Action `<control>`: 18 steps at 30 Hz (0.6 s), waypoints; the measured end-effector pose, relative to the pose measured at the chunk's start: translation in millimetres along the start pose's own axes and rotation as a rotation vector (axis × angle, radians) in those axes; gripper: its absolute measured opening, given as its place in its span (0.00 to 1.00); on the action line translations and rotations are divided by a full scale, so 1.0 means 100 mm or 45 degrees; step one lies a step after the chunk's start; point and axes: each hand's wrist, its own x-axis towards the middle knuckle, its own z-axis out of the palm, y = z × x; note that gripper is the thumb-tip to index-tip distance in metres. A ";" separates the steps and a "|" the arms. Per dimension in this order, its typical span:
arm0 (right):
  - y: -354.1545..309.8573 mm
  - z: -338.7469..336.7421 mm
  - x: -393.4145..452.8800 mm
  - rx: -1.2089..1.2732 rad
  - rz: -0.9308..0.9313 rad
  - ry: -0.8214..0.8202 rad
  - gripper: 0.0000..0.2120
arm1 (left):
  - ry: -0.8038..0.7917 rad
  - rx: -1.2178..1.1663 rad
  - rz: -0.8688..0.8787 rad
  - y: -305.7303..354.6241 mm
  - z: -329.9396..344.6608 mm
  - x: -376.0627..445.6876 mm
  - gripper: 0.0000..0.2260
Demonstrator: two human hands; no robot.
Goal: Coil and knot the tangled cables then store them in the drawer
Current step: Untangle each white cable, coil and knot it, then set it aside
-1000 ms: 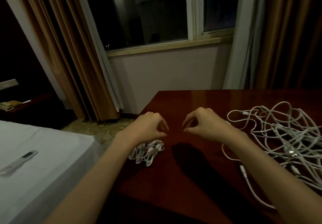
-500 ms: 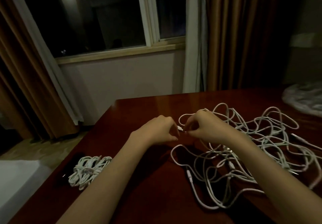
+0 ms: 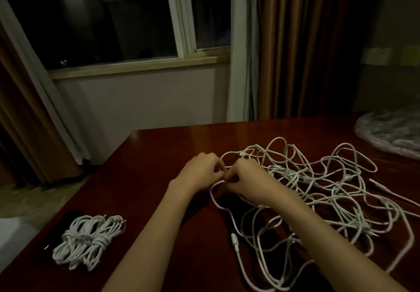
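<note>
Both hands meeting at the near left edge of the tangled cables (image 3: pixel 318 191), left hand (image 3: pixel 200 173) and right hand (image 3: pixel 247 178) each with fingers curled in, pinching one white strand (image 3: pixel 213 191) between them; exact fingertip contact too dim to make out. Tangle sprawled loose over the right half of the table (image 3: pixel 159 178), loops crossing many times, a plug end (image 3: pixel 234 241) lying near the right forearm. Already coiled and knotted bundle (image 3: pixel 88 241) resting at the near left of the table, well apart from the mess. Likely light, limp and springy cord, prone to snagging where loops cross, smooth enough to slide through fingers; probably best taken near a free plug end and drawn out gently, feeding loops through rather than yanking, since a hard pull would tighten the crossings and strain the connectors. Glossy dark red wood surface, slick, so the pile may drag along when tugged. Crinkled clear plastic (image 3: pixel 391 132) at the far right. Beyond, a dark window (image 3: pixel 113 19) with pale sill, brown curtains (image 3: pixel 295 41) either side, dim room; no drawer in view
</note>
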 end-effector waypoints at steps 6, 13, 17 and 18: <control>0.09 -0.16 0.22 0.064 0.095 0.294 0.08 | 0.266 -0.855 -0.079 -0.04 0.11 -0.10 0.19; -0.02 -0.22 0.36 0.466 0.080 0.595 0.04 | 0.142 -1.510 -0.077 0.13 0.27 -0.09 0.18; -0.03 -0.15 0.30 0.676 0.032 0.545 0.02 | 0.218 -1.651 -0.125 0.13 0.21 -0.08 0.14; -0.04 -0.12 0.27 0.681 0.016 0.532 0.03 | 0.190 -1.641 -0.127 0.13 0.21 -0.10 0.14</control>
